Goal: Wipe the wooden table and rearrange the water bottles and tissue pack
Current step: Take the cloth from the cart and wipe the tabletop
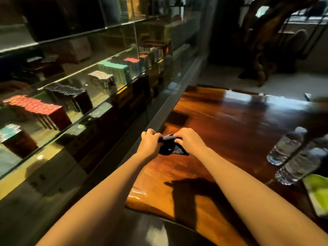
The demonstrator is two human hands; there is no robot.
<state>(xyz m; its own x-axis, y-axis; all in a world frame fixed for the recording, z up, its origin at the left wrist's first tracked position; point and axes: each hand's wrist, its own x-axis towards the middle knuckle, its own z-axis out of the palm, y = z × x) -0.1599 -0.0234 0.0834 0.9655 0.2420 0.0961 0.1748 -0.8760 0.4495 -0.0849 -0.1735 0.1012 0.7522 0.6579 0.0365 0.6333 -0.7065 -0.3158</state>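
Two clear plastic water bottles at the right side of the glossy reddish-brown wooden table [230,125]: one [285,146] farther off, one [301,164] nearer, just beside each other, both leaning in the wide-angle view, the nearer one's top out of frame. One tissue pack, white-edged with a lime-green face [317,192], flat at the right margin just past the nearer bottle's base, partly cut off. One dark, crumpled cloth [171,145], held above the table's left edge, close to the long glass display case [74,96]. Two bare forearms, stretched forward from the bottom of the view and converging on that cloth. Left hand [150,142] knuckles up, fingers curled closed on the cloth's left end. Right hand [189,139] likewise knuckles up, fingers bent down and pinching the cloth's upper right edge, the fabric bunched between both fists with a loose corner hanging toward the wood. Several stacks of small boxes on the glass shelves: red [35,107], black [71,95], teal [113,68]; exact count blurred and unclear. One shadow of the arms across the near tabletop.
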